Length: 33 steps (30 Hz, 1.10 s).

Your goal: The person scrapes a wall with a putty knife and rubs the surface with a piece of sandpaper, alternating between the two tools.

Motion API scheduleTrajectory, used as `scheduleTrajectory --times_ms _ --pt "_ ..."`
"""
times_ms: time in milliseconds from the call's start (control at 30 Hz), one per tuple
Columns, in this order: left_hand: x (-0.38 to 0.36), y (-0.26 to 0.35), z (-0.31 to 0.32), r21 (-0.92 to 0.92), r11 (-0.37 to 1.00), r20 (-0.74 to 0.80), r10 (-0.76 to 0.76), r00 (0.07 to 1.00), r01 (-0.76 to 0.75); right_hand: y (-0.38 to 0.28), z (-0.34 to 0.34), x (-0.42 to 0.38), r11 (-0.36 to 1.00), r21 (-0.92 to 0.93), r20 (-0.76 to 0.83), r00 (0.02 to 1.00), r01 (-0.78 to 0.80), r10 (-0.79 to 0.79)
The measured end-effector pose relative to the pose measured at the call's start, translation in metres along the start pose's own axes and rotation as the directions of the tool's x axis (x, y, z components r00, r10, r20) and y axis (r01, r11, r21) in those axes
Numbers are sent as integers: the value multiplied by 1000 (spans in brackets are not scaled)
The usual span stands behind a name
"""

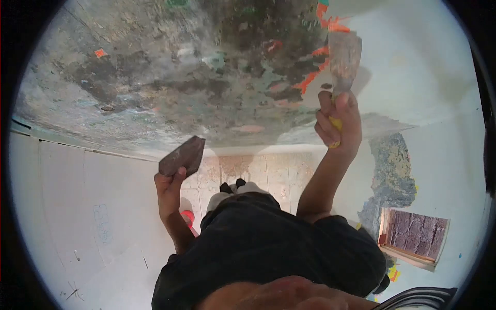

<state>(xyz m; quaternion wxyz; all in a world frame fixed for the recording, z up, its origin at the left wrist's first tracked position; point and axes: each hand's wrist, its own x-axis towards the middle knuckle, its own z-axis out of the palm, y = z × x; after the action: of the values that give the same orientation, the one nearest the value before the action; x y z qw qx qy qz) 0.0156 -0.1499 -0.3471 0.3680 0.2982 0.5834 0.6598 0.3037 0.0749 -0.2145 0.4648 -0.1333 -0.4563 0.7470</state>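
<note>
My right hand (343, 121) is raised, its fingers wrapped round the yellow handle of a putty knife (345, 57). The wide, worn blade points up and overlaps the wall (413, 72) where pale paint meets a ragged orange edge. Lower down, my left hand (169, 194) grips a dark, flat trowel (183, 156) with a pointed blade, thumb resting on its face. The trowel's handle is hidden in the hand. Left of the putty knife, the wall is a large scraped patch (206, 77) in mottled grey, brown and green.
Below lies a tiled floor (289, 175) with stains and debris near the wall. A small red object (187, 218) shows beside my left forearm. On the right is a window opening (417, 233) with a second bare patch (391, 165) above it. White panelling (67, 206) lines the left.
</note>
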Motion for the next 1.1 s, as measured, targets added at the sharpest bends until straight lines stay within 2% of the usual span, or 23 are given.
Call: scheduleTrajectory --times_ms 67,167,267,367,467,567,667,767,833,933,1100 --pt "0 -2 1 -30 999 -36 -35 999 34 5 -3 -4 1000 1 -31 1000 -1 1" --pt "1 2 4 50 999 -43 -19 999 21 2 0 -6 1000 5 -38 999 -15 15" --pt "3 -6 4 -37 998 -45 -57 997 56 -1 -4 -3 999 -30 -45 999 -31 29" --pt "4 1 5 27 998 43 -51 998 50 -2 -5 -3 998 -59 -54 998 -25 22" --pt "6 12 12 -13 1000 94 9 996 -7 -3 -5 2 1000 -25 -2 1000 -14 14" --pt "10 7 11 -20 999 94 -32 995 34 -5 -6 4 999 -35 -5 1000 -15 15" --pt "9 10 11 28 1000 128 3 992 -7 -6 -6 1 997 -65 -39 999 -37 35" --pt "8 9 14 -50 998 103 -36 994 42 -7 3 -1 997 -68 -86 995 -46 40" --pt "11 5 13 21 1000 107 -16 994 14 -4 3 2 996 -68 -102 994 -55 48" --pt "9 9 13 53 999 81 -12 997 8 -10 0 4 995 -82 -20 998 -63 61" --pt "9 5 15 -30 999 85 -25 996 28 -9 -6 0 993 -101 -36 998 -59 56"
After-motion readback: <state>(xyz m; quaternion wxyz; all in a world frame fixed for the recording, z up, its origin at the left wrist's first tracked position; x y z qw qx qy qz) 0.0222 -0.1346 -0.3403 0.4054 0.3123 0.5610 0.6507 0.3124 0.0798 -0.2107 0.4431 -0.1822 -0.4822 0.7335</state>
